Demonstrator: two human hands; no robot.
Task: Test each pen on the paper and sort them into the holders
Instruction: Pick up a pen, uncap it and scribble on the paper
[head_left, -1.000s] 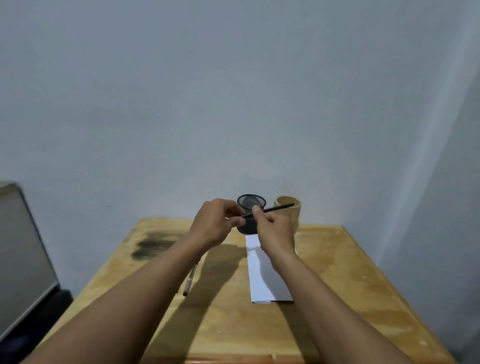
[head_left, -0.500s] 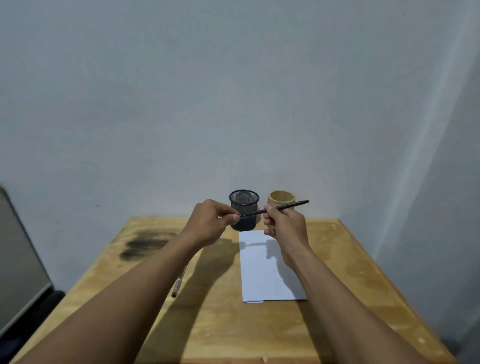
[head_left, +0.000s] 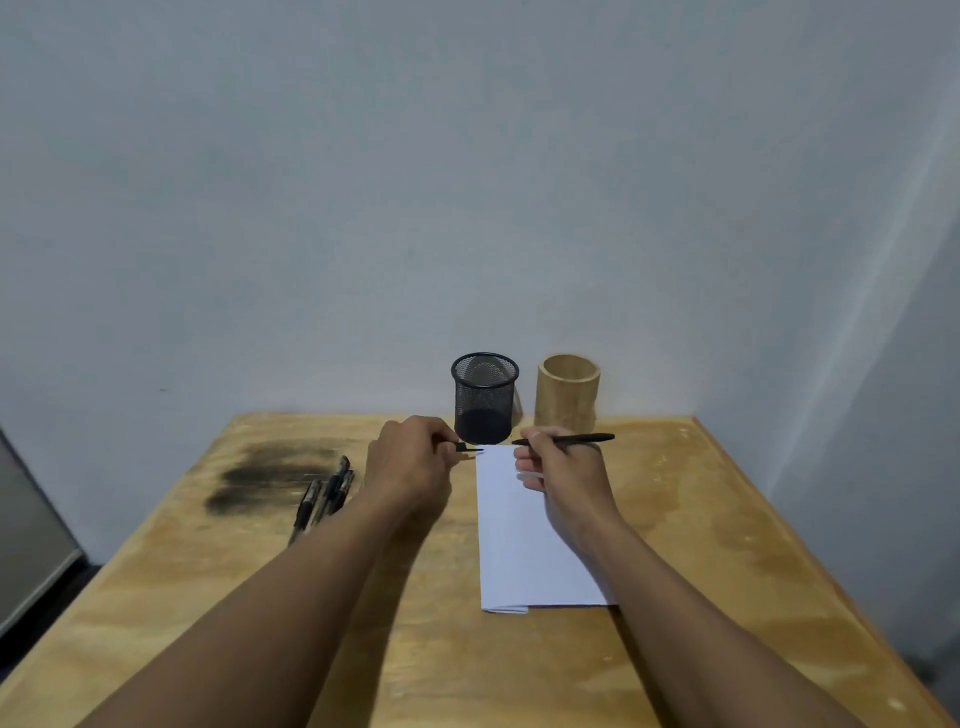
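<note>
- Holding a black pen (head_left: 566, 439) roughly level, the right hand (head_left: 563, 478) sits over the far end of the paper (head_left: 519, 551). Thumb and forefinger pinch the barrel near its tip end, and the other fingers curl loosely beneath.
- The pen's tip points left. Its rear end juts out to the right past the knuckles.
- The left hand (head_left: 410, 467) shows its back to the camera with the fingers curled in. Thumb and fingertip pinch a small black cap (head_left: 464, 447).
- The cap points right toward the pen tip, with a clear gap between them. It lies just off the paper's far left corner.
- Both forearms reach in from the near edge of the table (head_left: 727, 519) and converge toward its far middle.
- Whether either hand rests on the surface cannot be told.
- The paper, a folded white sheet, lies lengthwise on the table, partly under the right wrist.
- The mesh holder (head_left: 484, 397) and wood holder (head_left: 567, 392) stand upright side by side at the far edge by the wall, mesh on the left, just beyond the hands.
- A bunch of spare pens (head_left: 324, 493) lies on the table left of the left forearm, beside a dark smudge (head_left: 265, 473).
</note>
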